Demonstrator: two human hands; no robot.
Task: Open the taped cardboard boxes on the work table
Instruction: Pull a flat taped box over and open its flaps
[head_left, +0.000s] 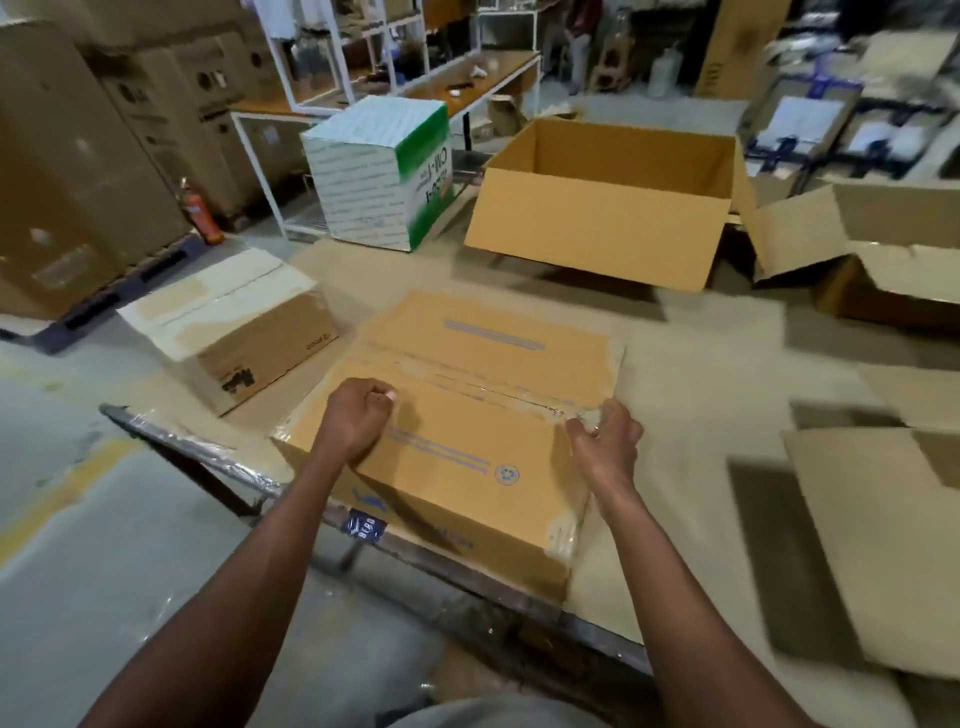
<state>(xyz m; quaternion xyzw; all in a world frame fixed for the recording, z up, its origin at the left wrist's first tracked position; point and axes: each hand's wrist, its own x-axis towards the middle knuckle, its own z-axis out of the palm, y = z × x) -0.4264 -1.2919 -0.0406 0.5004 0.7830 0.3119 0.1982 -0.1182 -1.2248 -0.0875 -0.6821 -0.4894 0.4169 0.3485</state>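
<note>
A tan cardboard box (457, 415) with blue print lies at the near edge of the work table (691, 364), its top seam covered by clear tape (498, 397). My left hand (358, 418) rests on the box top near the seam's left end, fingers curled. At the seam's right end my right hand (605, 436) pinches a loose end of the clear tape. A smaller taped box (234, 327) with pale tape on top stands to the left.
An open empty box (608, 208) sits at the table's far side, with a white and green carton (384, 171) left of it. Opened boxes and flat cardboard (878, 545) lie at the right. Large stacked cartons (78, 156) stand on the left floor.
</note>
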